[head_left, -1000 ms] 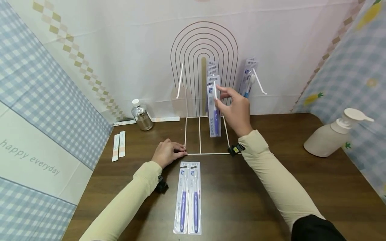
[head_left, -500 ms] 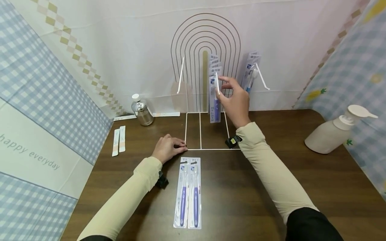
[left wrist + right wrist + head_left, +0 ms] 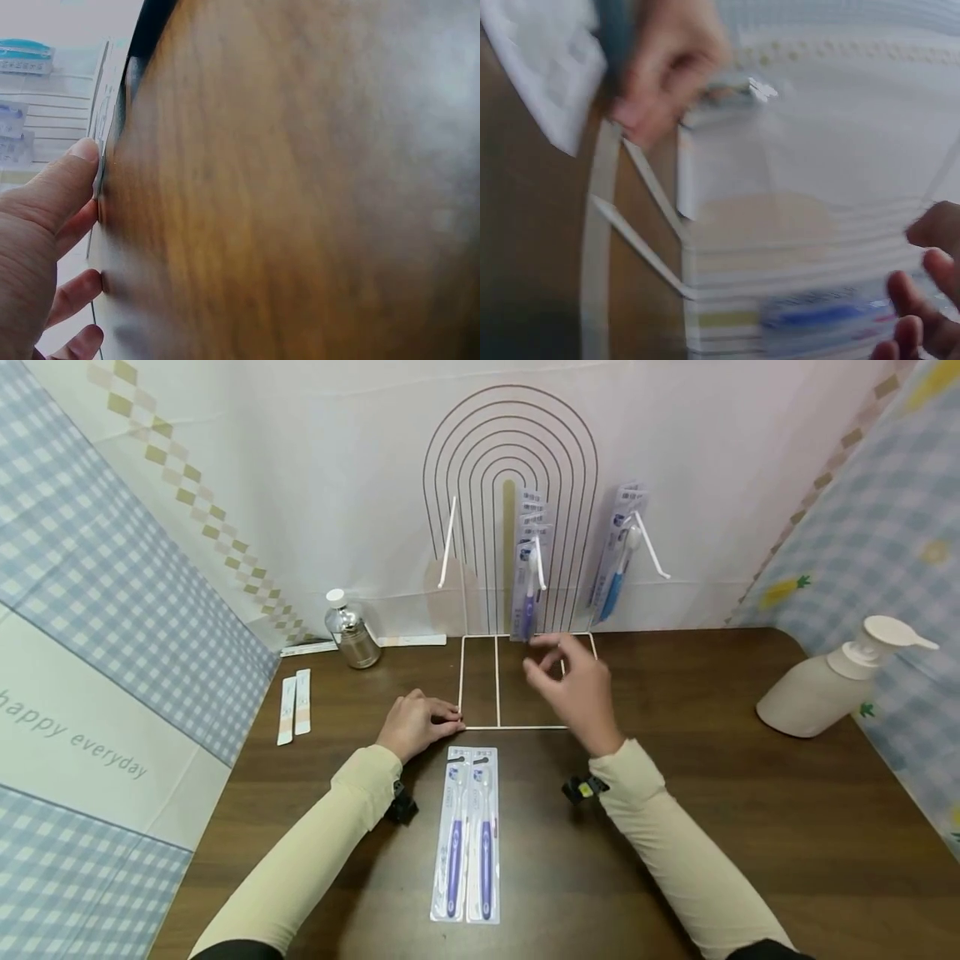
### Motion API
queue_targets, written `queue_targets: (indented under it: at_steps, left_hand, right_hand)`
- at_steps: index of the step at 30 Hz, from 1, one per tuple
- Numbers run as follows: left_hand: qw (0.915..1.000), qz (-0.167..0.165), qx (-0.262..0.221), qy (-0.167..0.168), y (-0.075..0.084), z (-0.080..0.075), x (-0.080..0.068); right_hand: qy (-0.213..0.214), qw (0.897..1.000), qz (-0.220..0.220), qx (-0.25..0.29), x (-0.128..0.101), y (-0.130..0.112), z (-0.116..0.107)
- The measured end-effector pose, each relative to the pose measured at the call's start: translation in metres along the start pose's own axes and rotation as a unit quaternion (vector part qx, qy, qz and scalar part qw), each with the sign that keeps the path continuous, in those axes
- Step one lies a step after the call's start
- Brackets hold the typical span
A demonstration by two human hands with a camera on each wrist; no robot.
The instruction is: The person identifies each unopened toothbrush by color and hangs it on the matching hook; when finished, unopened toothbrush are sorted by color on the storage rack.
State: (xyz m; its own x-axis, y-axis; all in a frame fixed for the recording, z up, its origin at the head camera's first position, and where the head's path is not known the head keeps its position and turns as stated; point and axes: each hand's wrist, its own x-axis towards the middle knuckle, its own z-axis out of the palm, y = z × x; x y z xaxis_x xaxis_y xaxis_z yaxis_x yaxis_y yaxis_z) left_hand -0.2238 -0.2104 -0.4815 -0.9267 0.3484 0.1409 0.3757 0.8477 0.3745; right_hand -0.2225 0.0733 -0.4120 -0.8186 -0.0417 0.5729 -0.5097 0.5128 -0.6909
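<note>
My left hand [image 3: 414, 724] pinches the front left corner of a white wire rack [image 3: 498, 681], thumb and fingers at the bar. My right hand [image 3: 576, 689] is over the rack's base, thumb and index finger apart, with nothing between them. Just beyond its fingertips, several packaged purple toothbrushes [image 3: 527, 597] hang one behind another on the middle prong. Packaged blue toothbrushes [image 3: 617, 572] hang on the right prong. Two more packaged purple toothbrushes [image 3: 486, 860] lie side by side on the table before the rack. In the right wrist view my right fingers [image 3: 911, 296] are blurred and loosely bent.
The left prong [image 3: 447, 543] juts forward from the rack. A clear bottle [image 3: 354, 639] with a white cap stands at the back left, near slim paper sachets [image 3: 302, 702]. A pump bottle [image 3: 813, 693] is at the right. Patterned cloth [image 3: 337, 468] hangs behind the table.
My right hand has let go of the front purple toothbrush pack and drawn down and back from it. That pack now hangs farther back along the middle prong. My left hand stays at the corner.
</note>
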Motion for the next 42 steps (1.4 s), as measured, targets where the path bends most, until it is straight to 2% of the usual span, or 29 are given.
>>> queue_targets:
  at_steps: [4, 8, 11, 15, 28, 31, 36, 42]
  left_hand:
    - [1.0000, 0.005, 0.001, 0.007, -0.002, 0.000, 0.001]
    - [1.0000, 0.005, 0.002, 0.005, -0.002, 0.001, 0.001]
    - [1.0000, 0.002, 0.004, 0.002, -0.002, 0.002, 0.001]
    - [1.0000, 0.000, 0.005, 0.004, -0.002, 0.002, 0.001]
    - [0.9999, 0.006, 0.004, 0.009, -0.002, 0.002, 0.001]
    - [1.0000, 0.004, 0.005, 0.006, -0.002, 0.002, 0.001]
    - [1.0000, 0.001, 0.008, 0.002, -0.001, 0.002, 0.000]
    - [1.0000, 0.002, 0.004, 0.005, -0.002, 0.002, 0.000]
  right_hand:
    - [-0.103, 0.994, 0.043, -0.007, -0.043, 0.005, 0.018]
    - [-0.191, 0.977, 0.090, -0.009, -0.077, 0.005, 0.030]
    - [-0.240, 0.964, 0.112, -0.017, -0.093, 0.000, 0.034]
    - [-0.274, 0.954, 0.114, -0.034, -0.104, -0.003, 0.040]
    - [-0.285, 0.951, 0.112, -0.040, -0.112, -0.006, 0.045]
    - [-0.274, 0.955, 0.108, -0.038, -0.113, -0.005, 0.045]
    - [-0.231, 0.968, 0.097, -0.026, -0.114, -0.004, 0.044]
    - [-0.192, 0.975, 0.107, -0.012, -0.104, -0.005, 0.031]
